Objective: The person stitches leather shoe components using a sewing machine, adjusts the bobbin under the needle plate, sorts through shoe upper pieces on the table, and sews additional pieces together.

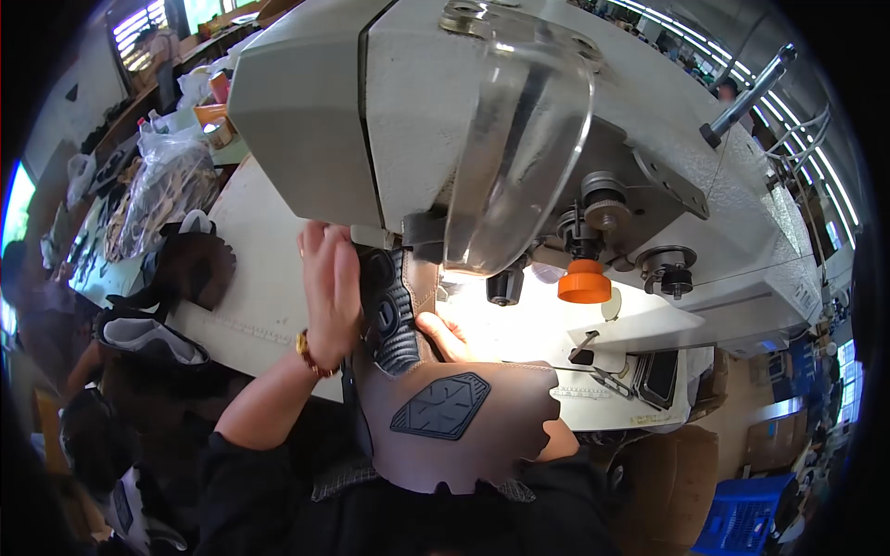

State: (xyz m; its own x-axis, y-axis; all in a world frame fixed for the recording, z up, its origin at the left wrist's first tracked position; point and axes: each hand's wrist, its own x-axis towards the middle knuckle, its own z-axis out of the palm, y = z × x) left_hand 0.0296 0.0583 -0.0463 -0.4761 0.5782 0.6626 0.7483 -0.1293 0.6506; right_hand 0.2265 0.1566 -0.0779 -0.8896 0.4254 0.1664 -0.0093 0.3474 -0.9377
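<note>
A brown shoe upper (445, 375) with black ribbed panels and a dark emblem patch lies under the head of a sewing machine (408, 120). Its wide, notched-edge end hangs toward my body. My left hand (332, 283) is closed with bent fingers at the upper's left edge, close under the machine head; its fingertips are partly hidden. On the other side, my right hand (445, 335) grips the upper, thumb on top, the rest mostly covered by the material. The needle area is hidden behind the clear guard (524, 139).
More uppers (153, 338) sit at the left table edge. A plastic bag of pieces (167, 190) lies farther back. Snips (610, 382) and a black case (656, 378) rest at right. A cardboard box (667, 482) and blue crate (742, 514) stand below. A person (162, 60) is far left.
</note>
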